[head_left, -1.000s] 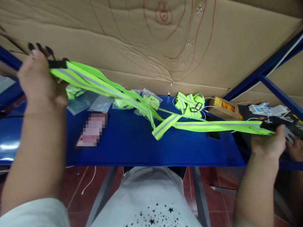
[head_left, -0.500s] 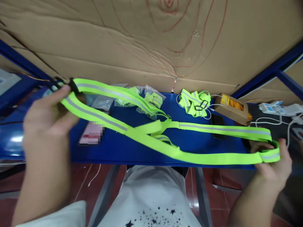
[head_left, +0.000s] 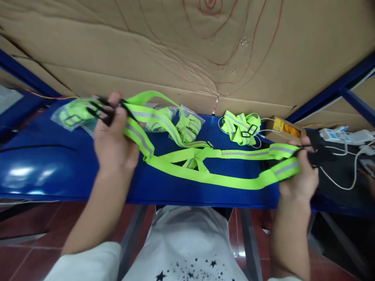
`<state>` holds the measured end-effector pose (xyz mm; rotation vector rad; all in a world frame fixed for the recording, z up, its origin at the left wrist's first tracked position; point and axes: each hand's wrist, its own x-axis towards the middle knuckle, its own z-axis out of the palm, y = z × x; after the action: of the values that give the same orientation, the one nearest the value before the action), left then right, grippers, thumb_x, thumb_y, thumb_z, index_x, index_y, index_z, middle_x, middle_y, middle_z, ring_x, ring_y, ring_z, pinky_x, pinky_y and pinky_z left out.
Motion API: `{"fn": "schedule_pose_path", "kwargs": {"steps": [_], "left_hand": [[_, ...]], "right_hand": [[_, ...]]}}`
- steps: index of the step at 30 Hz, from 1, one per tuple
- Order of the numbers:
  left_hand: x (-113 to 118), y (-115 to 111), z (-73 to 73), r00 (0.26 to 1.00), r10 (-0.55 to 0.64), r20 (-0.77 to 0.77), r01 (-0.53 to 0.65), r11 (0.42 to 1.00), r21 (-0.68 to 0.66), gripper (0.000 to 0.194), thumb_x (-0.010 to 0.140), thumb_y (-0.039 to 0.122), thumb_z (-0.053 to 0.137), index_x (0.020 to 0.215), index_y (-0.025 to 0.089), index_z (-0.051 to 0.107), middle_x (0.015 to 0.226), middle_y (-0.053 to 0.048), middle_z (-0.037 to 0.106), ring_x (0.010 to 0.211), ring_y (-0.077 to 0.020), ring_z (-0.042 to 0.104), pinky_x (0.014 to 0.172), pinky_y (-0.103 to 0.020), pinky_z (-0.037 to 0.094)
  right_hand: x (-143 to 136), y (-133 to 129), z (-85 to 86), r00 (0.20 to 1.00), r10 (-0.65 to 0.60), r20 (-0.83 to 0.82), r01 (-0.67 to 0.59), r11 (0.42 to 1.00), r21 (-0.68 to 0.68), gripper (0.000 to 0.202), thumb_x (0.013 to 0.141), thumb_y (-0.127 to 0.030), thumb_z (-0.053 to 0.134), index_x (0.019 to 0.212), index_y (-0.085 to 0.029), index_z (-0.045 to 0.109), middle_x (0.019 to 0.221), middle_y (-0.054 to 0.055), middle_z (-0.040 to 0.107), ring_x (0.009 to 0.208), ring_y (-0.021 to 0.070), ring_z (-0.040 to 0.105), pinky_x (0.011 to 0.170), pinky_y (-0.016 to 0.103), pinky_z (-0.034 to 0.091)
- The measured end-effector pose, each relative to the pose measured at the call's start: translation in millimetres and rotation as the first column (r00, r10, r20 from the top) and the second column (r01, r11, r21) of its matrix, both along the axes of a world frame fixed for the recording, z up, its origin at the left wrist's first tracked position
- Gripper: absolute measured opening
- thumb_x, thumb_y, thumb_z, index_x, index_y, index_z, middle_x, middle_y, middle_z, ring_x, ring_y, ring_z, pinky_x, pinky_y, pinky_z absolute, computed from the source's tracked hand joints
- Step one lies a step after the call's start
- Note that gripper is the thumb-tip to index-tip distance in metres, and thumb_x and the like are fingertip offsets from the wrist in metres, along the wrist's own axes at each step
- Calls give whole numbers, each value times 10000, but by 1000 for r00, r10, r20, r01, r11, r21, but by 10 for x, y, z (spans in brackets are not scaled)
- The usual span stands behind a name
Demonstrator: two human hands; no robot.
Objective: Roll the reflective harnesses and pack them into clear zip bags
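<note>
Both ends of the reflective straps (head_left: 202, 177) were in our grasp: left hand (head_left: 115, 146) around black buckles (head_left: 108, 116), right hand (head_left: 300, 183) opposite. Between them we held these spread, unbagged; bagged straps (head_left: 74, 113) lay beside our left.

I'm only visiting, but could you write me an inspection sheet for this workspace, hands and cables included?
Surface: blue table, glossy, with light glare at the left.
Job's things: yellow-green strap harness with grey stripes and black buckles, stretched between the hands.
Clutter: bagged straps at the far left, more bags behind the harness, a loose strap bundle, an open box with orange contents.
Grippers: nothing seen; instead, left hand and right hand each grip one end.
Cables: black cable at left; white cable at right; white cord by the bundle.
Surroundings: cardboard backing with red lines; reddish tiled floor.
</note>
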<state>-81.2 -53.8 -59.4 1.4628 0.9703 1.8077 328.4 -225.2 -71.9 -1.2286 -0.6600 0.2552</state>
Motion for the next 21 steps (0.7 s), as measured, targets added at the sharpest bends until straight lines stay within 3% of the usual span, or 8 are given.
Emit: {"fn": "schedule_pose_path", "kwargs": {"steps": [1, 2, 4, 6, 8, 14, 18, 21], "left_hand": [[110, -29, -33, 995, 18, -99, -10, 997, 78, 350, 981, 407, 673, 1306, 279, 682, 1298, 16, 722, 1192, -254, 680, 1051, -448, 554], [221, -68, -63, 969, 26, -245, 17, 985, 171, 327, 989, 312, 658, 1312, 274, 692, 1319, 6, 714, 1232, -255, 660, 1098, -448, 523], [433, -168, -109, 811, 8, -585, 217, 924, 314, 430, 982, 135, 582, 1391, 248, 654, 1416, -54, 657, 1314, -270, 609, 1145, -461, 484], [609, -270, -146, 619, 5, -785, 421, 842, 338, 576, 962, 18, 472, 1495, 219, 554, 1474, -127, 599, 1343, -276, 585, 1127, -473, 497], [731, -347, -178, 533, 33, -845, 502, 792, 347, 645, 952, -29, 400, 1557, 186, 459, 1468, -176, 585, 1337, -279, 583, 1102, -479, 516], [804, -435, -216, 506, 196, -840, 448, 772, 450, 621, 995, 2, 384, 1601, 133, 364, 1443, -209, 592, 1311, -298, 594, 1089, -473, 532], [851, -500, -220, 415, 291, -862, 431, 772, 468, 579, 1018, 42, 406, 1594, 77, 357, 1436, -223, 607, 1293, -305, 611, 1095, -451, 522], [909, -570, -181, 383, 283, -879, 406, 803, 436, 593, 1012, 31, 399, 1598, 28, 314, 1462, -254, 581, 1341, -317, 581, 1116, -459, 496]], "right_hand": [[-125, 77, -6, 983, 4, 185, 3, 999, -37, 409, 894, -293, 698, 1302, -275, 722, 1236, 86, 740, 1201, 285, 696, 1087, 488, 526], [-262, 153, -4, 911, 61, 407, -23, 995, -96, 421, 908, -230, 653, 1323, -264, 711, 1267, 88, 731, 1237, 287, 672, 1127, 504, 491], [-536, 283, 22, 621, 292, 727, -138, 954, -265, 569, 866, -85, 556, 1398, -259, 658, 1364, 86, 685, 1307, 292, 618, 1161, 521, 455], [-766, 370, 54, 329, 441, 835, -188, 897, -400, 774, 764, 15, 483, 1484, -254, 575, 1410, 94, 643, 1330, 301, 582, 1147, 524, 463], [-930, 413, 66, 190, 464, 865, -173, 883, -436, 914, 693, 53, 444, 1553, -256, 490, 1392, 109, 623, 1302, 307, 572, 1107, 516, 488], [-1116, 392, 28, 175, 418, 891, -140, 907, -398, 1009, 712, 69, 401, 1643, -309, 311, 1321, 117, 577, 1180, 290, 563, 1025, 481, 529], [-1263, 374, 27, 132, 440, 888, -13, 897, -443, 943, 748, 71, 414, 1642, -215, 323, 1306, 154, 584, 1144, 312, 541, 1024, 496, 527], [-1361, 391, 46, 152, 459, 876, 27, 883, -468, 893, 749, 70, 412, 1614, -145, 366, 1307, 180, 601, 1145, 325, 551, 1030, 513, 523]]}}
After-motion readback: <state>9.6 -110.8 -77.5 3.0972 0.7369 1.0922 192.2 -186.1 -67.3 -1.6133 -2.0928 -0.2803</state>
